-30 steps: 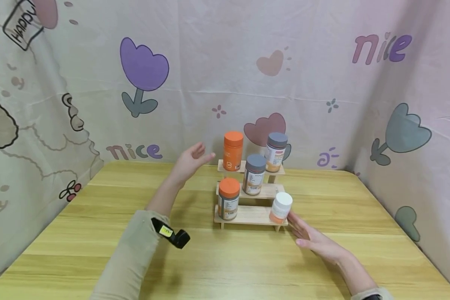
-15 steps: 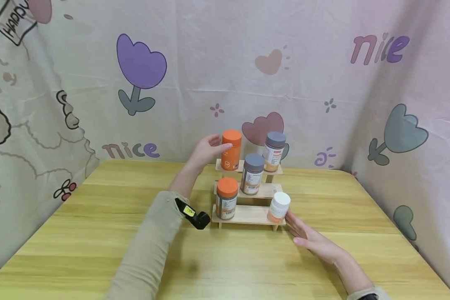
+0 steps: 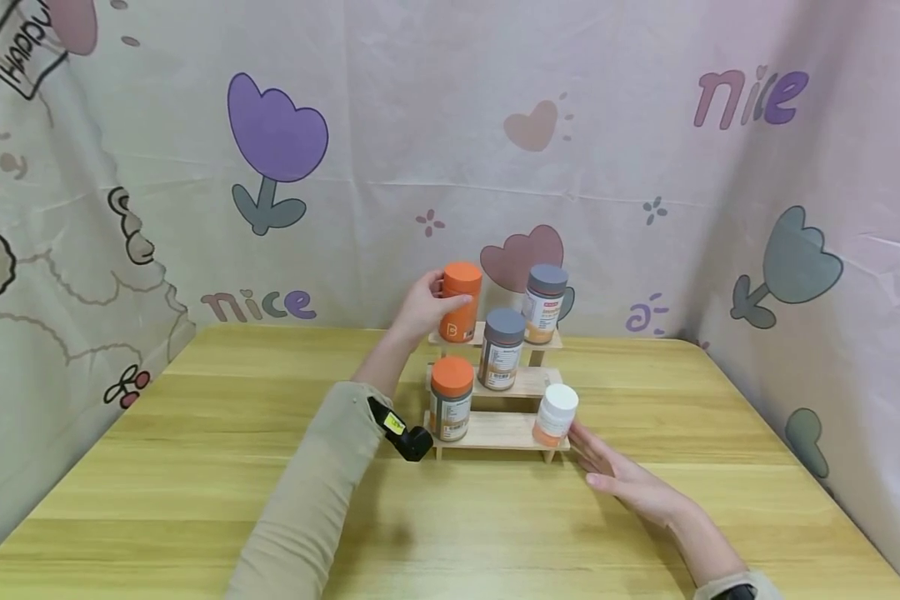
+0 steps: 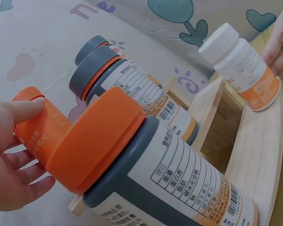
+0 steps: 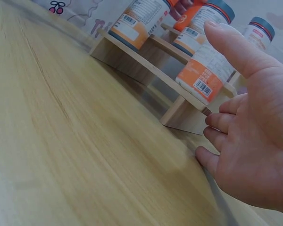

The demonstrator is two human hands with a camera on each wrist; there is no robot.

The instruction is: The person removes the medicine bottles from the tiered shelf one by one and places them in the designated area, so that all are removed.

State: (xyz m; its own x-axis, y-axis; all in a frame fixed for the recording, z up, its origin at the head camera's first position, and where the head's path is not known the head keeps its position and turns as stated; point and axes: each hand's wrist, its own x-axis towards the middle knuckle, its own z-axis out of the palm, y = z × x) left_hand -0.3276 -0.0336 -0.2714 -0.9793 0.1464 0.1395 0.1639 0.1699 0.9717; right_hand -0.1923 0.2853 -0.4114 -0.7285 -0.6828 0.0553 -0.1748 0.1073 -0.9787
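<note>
An orange bottle (image 3: 459, 321) with an orange cap stands on the top step of a small wooden three-step rack (image 3: 498, 429). My left hand (image 3: 427, 307) has come to it from the left; in the left wrist view the thumb lies across it and the fingers (image 4: 35, 190) curl behind, gripping it. My right hand (image 3: 633, 485) is beside the rack's right end, low over the table, fingers extended and holding nothing. Its fingertips are close to the lowest step, near a white-capped bottle (image 3: 557, 414); whether they touch the rack is unclear.
On the lowest step stands a grey jar with an orange lid (image 3: 452, 400). A grey-lidded jar (image 3: 502, 350) is on the middle step, another grey-lidded jar (image 3: 543, 304) on the top right. The wooden table (image 3: 195, 467) meets a patterned cloth (image 3: 390, 150) behind.
My left hand has moved right, from beside the rack to the orange bottle, and its thumb now crosses the bottle's front. The right hand has stayed beside the rack.
</note>
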